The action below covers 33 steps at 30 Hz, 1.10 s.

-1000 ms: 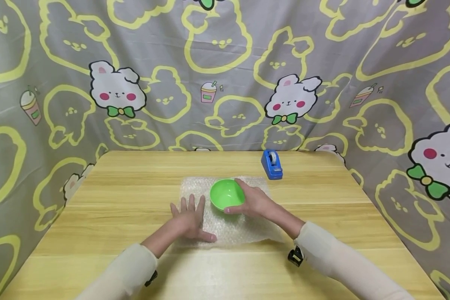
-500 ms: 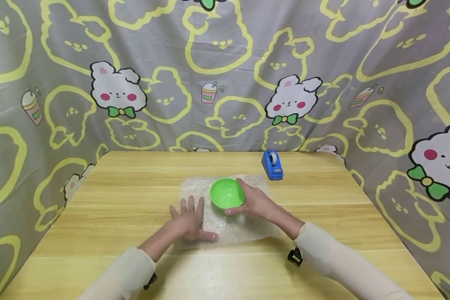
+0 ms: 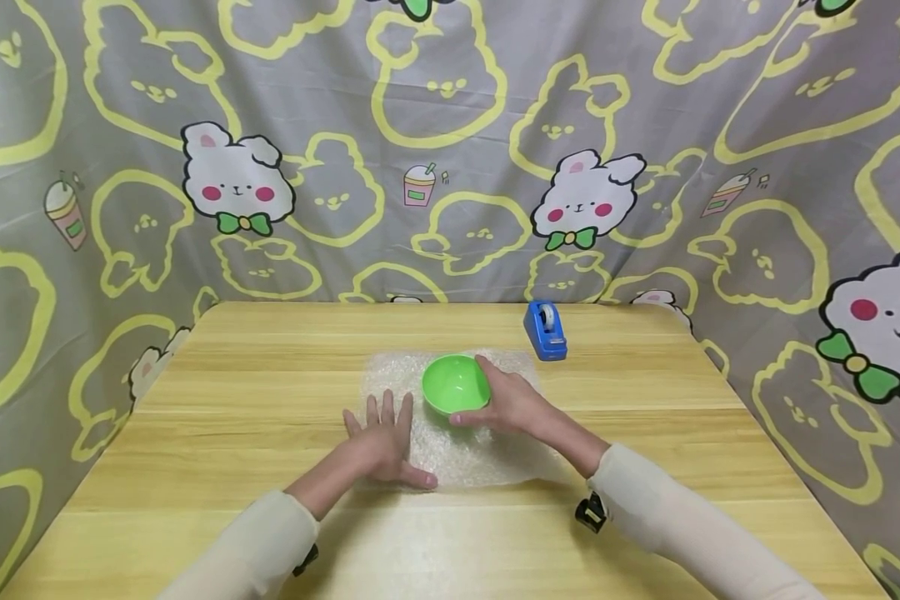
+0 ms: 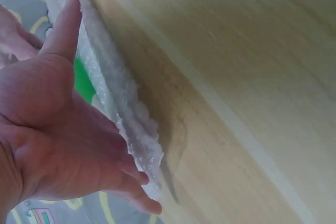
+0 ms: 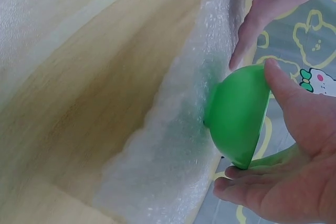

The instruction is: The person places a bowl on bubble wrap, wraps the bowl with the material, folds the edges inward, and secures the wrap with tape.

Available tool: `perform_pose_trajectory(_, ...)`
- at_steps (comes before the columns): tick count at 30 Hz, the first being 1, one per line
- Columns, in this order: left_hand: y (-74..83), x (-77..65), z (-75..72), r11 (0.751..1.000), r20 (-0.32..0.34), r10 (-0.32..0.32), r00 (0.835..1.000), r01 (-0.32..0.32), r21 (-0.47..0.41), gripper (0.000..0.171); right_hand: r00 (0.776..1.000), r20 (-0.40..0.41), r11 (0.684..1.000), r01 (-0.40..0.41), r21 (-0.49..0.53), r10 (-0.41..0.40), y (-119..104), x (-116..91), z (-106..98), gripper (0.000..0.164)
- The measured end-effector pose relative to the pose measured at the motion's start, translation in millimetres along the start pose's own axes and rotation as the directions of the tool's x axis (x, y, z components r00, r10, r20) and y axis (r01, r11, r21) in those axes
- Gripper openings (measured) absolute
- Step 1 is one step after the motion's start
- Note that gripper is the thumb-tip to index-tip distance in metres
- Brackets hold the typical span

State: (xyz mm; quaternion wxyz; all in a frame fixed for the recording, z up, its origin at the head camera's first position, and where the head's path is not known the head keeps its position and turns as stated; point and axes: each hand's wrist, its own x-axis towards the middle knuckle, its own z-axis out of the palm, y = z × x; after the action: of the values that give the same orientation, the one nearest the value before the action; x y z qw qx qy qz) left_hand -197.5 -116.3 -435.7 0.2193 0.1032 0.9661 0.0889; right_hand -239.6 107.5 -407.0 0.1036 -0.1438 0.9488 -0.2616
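A bright green bowl [image 3: 453,385] stands upright on a sheet of bubble wrap [image 3: 465,462] in the middle of the table. My right hand [image 3: 506,402] grips the bowl by its right side, thumb at the near rim and fingers at the far rim. In the right wrist view the base of the bowl [image 5: 236,119] meets the bubble wrap [image 5: 163,145]. My left hand [image 3: 382,446], fingers spread and straight, rests on the left part of the sheet. The left wrist view shows the left hand [image 4: 58,124] beside the wrap's edge, with a bit of green bowl behind it.
A blue tape dispenser [image 3: 546,332] with a roll in it stands near the back of the wooden table [image 3: 255,375], right of the wrap. Behind and at both sides hangs a grey curtain [image 3: 450,225] printed with cartoon animals.
The bowl and right hand have shifted very slightly, with the hand's grip on the bowl unchanged. The left hand stays spread on the wrap, its thumb moved a little.
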Motion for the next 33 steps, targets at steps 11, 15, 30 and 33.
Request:
perform_pose_trajectory(11,1.6,-5.7,-3.6,1.0,0.002,0.013,1.0,-0.013,-0.008,0.143,1.0,-0.009,1.0,0.013,0.013,-0.013,1.7,-1.9,1.5,0.114)
perform_pose_trajectory(15,4.2,-12.4,-6.3,0.999,-0.021,0.027,0.999,-0.028,-0.016,0.14,1.0,0.008,1.0,-0.017,0.016,0.017,1.2,-2.3,1.0,0.112)
perform_pose_trajectory(30,-16.4,10.9,-41.2,0.993,-0.085,0.052,0.995,-0.061,-0.105,0.094,0.999,-0.03,0.999,-0.028,0.045,0.029,1.9,-3.9,4.9,0.113)
perform_pose_trajectory(33,-26.5,24.6,-54.7,0.99,-0.19,-0.016,0.982,-0.011,-0.14,0.078,0.999,-0.034,0.998,-0.038,0.049,0.04,3.5,-2.8,7.1,0.112)
